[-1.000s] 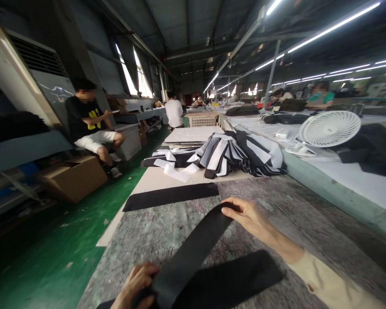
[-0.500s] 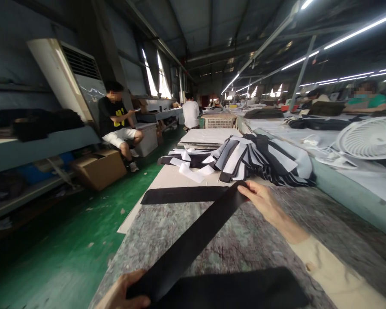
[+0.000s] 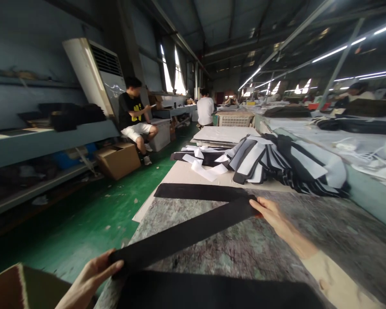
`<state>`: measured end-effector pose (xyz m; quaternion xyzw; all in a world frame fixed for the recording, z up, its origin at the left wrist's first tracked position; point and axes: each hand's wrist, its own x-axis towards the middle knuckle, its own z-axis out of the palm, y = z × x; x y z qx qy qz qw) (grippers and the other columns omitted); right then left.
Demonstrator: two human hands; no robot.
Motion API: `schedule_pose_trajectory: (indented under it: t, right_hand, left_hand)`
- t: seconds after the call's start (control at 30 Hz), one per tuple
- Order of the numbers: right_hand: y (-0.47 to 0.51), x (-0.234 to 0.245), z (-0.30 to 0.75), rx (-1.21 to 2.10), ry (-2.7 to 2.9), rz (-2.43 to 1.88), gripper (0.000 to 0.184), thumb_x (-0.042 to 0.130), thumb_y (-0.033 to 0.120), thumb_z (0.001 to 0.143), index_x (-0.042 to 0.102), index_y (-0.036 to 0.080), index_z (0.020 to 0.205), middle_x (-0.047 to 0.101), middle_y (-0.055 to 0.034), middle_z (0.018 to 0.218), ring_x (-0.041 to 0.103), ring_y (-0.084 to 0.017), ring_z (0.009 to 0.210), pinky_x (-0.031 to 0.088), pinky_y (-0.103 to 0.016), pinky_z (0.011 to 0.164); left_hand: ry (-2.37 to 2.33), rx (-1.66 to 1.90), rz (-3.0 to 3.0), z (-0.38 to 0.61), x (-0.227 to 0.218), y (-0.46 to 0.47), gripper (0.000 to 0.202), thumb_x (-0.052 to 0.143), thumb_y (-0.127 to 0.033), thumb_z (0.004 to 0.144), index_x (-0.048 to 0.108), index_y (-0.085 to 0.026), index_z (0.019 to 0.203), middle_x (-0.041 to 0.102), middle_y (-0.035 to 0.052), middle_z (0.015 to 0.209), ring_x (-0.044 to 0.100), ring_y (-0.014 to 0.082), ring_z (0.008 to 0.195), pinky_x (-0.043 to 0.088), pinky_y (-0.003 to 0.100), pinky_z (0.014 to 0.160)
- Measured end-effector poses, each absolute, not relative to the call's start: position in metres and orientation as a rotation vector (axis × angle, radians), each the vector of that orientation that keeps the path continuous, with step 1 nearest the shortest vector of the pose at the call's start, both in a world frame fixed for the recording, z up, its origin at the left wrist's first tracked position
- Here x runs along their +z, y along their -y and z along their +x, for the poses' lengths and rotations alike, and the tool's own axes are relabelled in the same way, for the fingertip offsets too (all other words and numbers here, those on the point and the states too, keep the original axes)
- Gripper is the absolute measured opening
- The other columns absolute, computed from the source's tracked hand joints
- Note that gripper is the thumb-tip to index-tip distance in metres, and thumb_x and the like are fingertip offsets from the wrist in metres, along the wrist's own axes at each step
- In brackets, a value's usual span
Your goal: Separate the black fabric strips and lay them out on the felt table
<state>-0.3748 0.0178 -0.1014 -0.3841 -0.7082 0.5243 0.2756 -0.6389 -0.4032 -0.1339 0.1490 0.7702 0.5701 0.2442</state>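
A long black fabric strip (image 3: 186,234) stretches slantwise between my two hands. My left hand (image 3: 98,270) pinches its near left end, by the table's left edge. At the far right end, my right hand (image 3: 268,210) grips the corner between thumb and fingers. Behind it, a second black strip (image 3: 196,192) lies flat on the mottled grey table (image 3: 218,262), its right end meeting the held strip. Closest to me, a wide black piece (image 3: 218,292) runs out of the bottom of the view.
Beyond the table lies a fanned pile of black and white strips (image 3: 276,163), with white offcuts (image 3: 209,171) beside it. An open cardboard box (image 3: 35,285) stands at lower left. A seated person (image 3: 137,111) holds a phone near another carton (image 3: 117,159). Green floor (image 3: 83,219) runs along the left.
My left hand has moved up and left with its end of the strip, so the strip lies less steeply. My right hand has come slightly down and right. The camera has turned left.
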Motion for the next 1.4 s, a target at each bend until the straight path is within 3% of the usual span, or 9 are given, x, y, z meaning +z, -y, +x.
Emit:
schedule_pose_trajectory:
  t: [0.17,0.27,0.37,0.5,0.7,0.87,1.07,1.4]
  right_hand:
    - [-0.035,-0.126,-0.375,1.329,1.998,-1.099,0.033,0.062,0.051,0.068,0.066,0.019,0.076,0.068,-0.0041,0.074,0.064,-0.021,0.074,0.052,-0.027,0.059]
    - [-0.053,-0.136,-0.376,1.232,2.083,-1.168,0.031,0.058,0.043,0.071,0.067,0.019,0.088,0.071,-0.0067,0.085,0.066,-0.023,0.079,0.052,-0.028,0.06]
    - [-0.071,-0.14,-0.38,1.043,2.159,-1.272,0.026,0.055,0.036,0.072,0.067,0.018,0.087,0.072,-0.0088,0.091,0.067,-0.025,0.083,0.052,-0.031,0.064]
    - [-0.086,-0.136,-0.393,0.861,2.213,-1.332,0.019,0.056,0.035,0.072,0.068,0.02,0.076,0.072,-0.0093,0.086,0.065,-0.03,0.087,0.048,-0.038,0.073]
    - [-0.095,-0.142,-0.413,0.748,2.251,-1.348,0.019,0.054,0.031,0.075,0.067,0.021,0.084,0.072,-0.0094,0.093,0.065,-0.03,0.089,0.047,-0.038,0.075]
    - [-0.094,-0.154,-0.415,0.712,2.249,-1.407,0.022,0.055,0.031,0.078,0.064,0.02,0.095,0.071,-0.0071,0.095,0.065,-0.027,0.089,0.046,-0.036,0.074]
    - [-0.095,-0.16,-0.414,0.732,2.234,-1.41,0.022,0.059,0.029,0.078,0.063,0.022,0.098,0.071,-0.0018,0.093,0.066,-0.018,0.088,0.046,-0.027,0.073]
    - [-0.098,-0.16,-0.418,0.737,2.169,-1.449,0.022,0.062,0.027,0.074,0.063,0.02,0.094,0.071,-0.0031,0.089,0.065,-0.02,0.086,0.046,-0.028,0.074]
  left_hand:
    - [-2.077,1.649,0.476,-0.666,-0.125,0.384,0.043,0.073,-0.055,0.06,0.061,-0.015,0.068,0.055,-0.0018,0.058,0.048,0.0099,0.052,0.039,0.02,0.05]
    - [-2.203,1.643,0.542,-0.691,-0.127,0.355,0.049,0.068,-0.062,0.059,0.059,-0.014,0.068,0.053,-0.0027,0.055,0.045,0.0092,0.049,0.037,0.021,0.048]
    - [-2.352,1.605,0.553,-0.72,-0.132,0.316,0.055,0.065,-0.065,0.057,0.061,-0.014,0.077,0.057,-0.0013,0.058,0.05,0.0119,0.05,0.037,0.023,0.047]
    - [-2.541,1.503,0.477,-0.758,-0.14,0.269,0.041,0.063,-0.055,0.069,0.063,-0.015,0.076,0.058,0.0,0.056,0.058,0.0169,0.058,0.042,0.027,0.055]
    - [-2.718,1.278,0.352,-0.786,-0.15,0.226,0.029,0.057,-0.041,0.086,0.062,-0.013,0.088,0.064,0.0027,0.086,0.061,0.0158,0.082,0.049,0.035,0.077]
    - [-2.73,1.163,0.332,-0.788,-0.157,0.217,0.026,0.06,-0.039,0.083,0.063,-0.014,0.086,0.065,0.003,0.083,0.061,0.0168,0.08,0.049,0.034,0.075]
    - [-2.74,1.104,0.418,-0.801,-0.163,0.22,0.02,0.058,-0.036,0.071,0.067,-0.018,0.067,0.063,0.006,0.064,0.062,0.0294,0.079,0.042,0.032,0.062]
    - [-2.691,1.163,0.492,-0.811,-0.17,0.221,0.023,0.059,-0.037,0.073,0.065,-0.017,0.064,0.06,0.0037,0.056,0.06,0.026,0.067,0.041,0.031,0.056]
